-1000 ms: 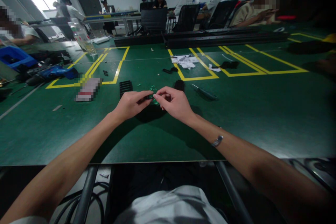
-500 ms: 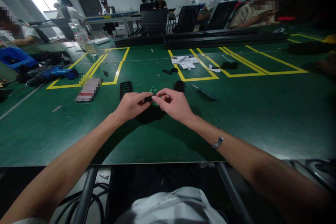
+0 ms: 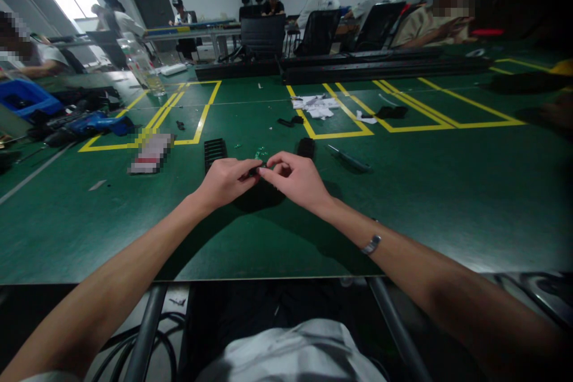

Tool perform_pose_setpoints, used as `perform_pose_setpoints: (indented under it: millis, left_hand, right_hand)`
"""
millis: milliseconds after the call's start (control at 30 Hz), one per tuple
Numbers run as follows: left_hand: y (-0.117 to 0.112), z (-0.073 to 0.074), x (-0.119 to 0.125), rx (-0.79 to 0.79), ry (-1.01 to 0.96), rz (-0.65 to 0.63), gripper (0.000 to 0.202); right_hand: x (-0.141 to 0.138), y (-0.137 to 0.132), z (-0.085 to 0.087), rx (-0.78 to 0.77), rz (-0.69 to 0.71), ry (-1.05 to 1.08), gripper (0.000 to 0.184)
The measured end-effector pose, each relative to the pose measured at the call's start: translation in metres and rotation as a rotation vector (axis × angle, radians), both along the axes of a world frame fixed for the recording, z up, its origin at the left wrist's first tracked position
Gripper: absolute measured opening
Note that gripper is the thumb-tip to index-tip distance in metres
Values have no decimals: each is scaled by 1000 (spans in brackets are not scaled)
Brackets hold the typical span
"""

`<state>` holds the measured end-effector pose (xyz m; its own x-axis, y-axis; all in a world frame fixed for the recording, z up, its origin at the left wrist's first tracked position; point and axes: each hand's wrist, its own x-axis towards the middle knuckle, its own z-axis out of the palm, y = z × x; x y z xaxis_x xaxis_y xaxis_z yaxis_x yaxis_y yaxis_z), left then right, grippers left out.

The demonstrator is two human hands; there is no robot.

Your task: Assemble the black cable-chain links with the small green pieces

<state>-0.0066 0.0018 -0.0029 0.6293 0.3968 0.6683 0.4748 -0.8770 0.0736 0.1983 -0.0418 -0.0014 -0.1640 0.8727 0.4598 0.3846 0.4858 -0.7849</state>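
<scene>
Close together over the green table (image 3: 268, 245), both hands meet at a small black part (image 3: 254, 171). My left hand (image 3: 226, 180) pinches it between thumb and fingers. The thumb and forefinger of my right hand (image 3: 298, 178) close on its right end; the fingers cover most of it, so its kind is unclear. Just beyond the fingertips lie several small green pieces (image 3: 261, 152). A black ribbed block (image 3: 215, 151) stands past my left hand, and another dark block (image 3: 306, 147) is partly hidden behind my right hand.
A screwdriver (image 3: 351, 159) lies to the right. At the left are a pixelated flat object (image 3: 152, 153), a blue power tool (image 3: 94, 124) and a blue bin (image 3: 29, 100). White paper scraps (image 3: 317, 105) and a bottle (image 3: 141, 68) are farther back. Several people sit beyond.
My right fingertips have shifted slightly down and left on the small black part. Its angle between the fingers has changed a little; the left hand is nearly still.
</scene>
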Motion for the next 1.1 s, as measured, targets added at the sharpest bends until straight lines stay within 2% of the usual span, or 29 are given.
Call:
perform_pose_setpoints:
  millis: [233,667,1100]
  left_hand:
    - [1,1,0,56,20,3,22]
    - [1,3,-2,-26,30,9,24]
    - [1,2,-2,-38,17,2,23]
  right_hand:
    - [1,0,0,-9,10,-16,23]
    - [0,1,-1,-41,-10,-25,26]
    - [0,0,0,-49,17,-14,27]
